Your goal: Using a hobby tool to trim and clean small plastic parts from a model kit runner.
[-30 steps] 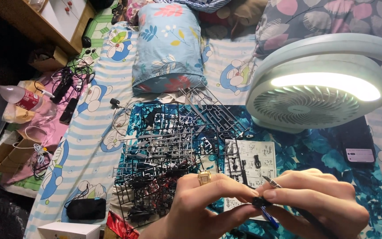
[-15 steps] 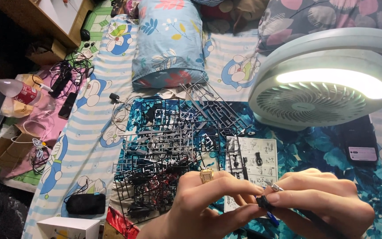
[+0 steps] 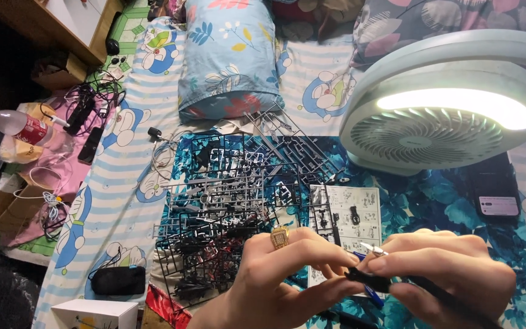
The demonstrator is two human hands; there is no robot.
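My left hand [image 3: 287,277], with a gold ring on one finger, pinches a small black plastic part [image 3: 368,280] at the bottom middle of the head view. My right hand [image 3: 452,271] meets it from the right, fingers closed on a dark tool [image 3: 445,297] with a blue handle and a pale tip. Both hands hover over a pile of black plastic model sprues [image 3: 232,207] and a printed instruction sheet [image 3: 351,213] lying on a blue floral cloth [image 3: 433,204].
A round pale fan with a lit ring [image 3: 452,109] stands at the right. A dark phone [image 3: 494,189] lies beside it. A floral pillow [image 3: 229,58] sits at the back. A black pouch [image 3: 117,280], white box [image 3: 92,314], cables [image 3: 86,113] and a bottle [image 3: 19,125] lie left.
The view has tilted slightly, so the scene sits lower in frame. My hands stay together on the small part, with the fingers shifted a little.
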